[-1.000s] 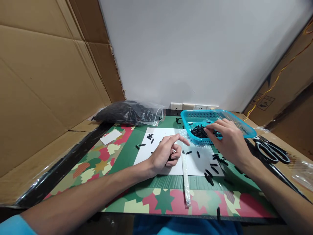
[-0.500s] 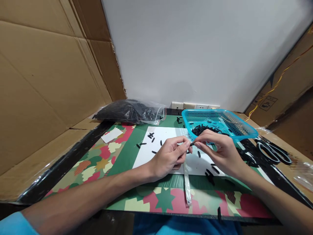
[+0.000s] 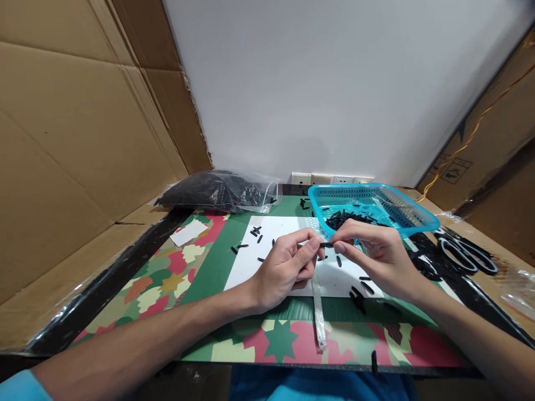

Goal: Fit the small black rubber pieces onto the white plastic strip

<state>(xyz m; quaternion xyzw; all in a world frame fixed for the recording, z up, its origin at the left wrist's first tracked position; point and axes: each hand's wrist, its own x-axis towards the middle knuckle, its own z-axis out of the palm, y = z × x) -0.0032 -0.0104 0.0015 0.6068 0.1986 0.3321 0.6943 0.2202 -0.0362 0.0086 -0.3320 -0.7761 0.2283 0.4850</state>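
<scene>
A small black stick-like piece (image 3: pixel 326 245) spans the gap between my two hands, above the white sheet (image 3: pixel 246 273). My left hand (image 3: pixel 290 262) is closed, its thumb and forefinger pinching the left end. The right end sits between the thumb and fingertips of my right hand (image 3: pixel 374 253), also closed in a pinch. Several similar black pieces, such as one loose piece (image 3: pixel 367 287), lie scattered on the sheet and the green mat around my hands. Under my left hand runs a narrow whitish strip (image 3: pixel 319 320).
A blue plastic basket (image 3: pixel 418 227) with a heap of black pieces stands behind my right hand. Scissors (image 3: pixel 466 253) lie at the right. At the back left rests a clear bag of black material (image 3: pixel 217 190). Cardboard (image 3: pixel 75 128) walls the left side.
The hands have drawn slightly apart, so more of the black piece shows between the fingertips. The whole view has shifted a little.
</scene>
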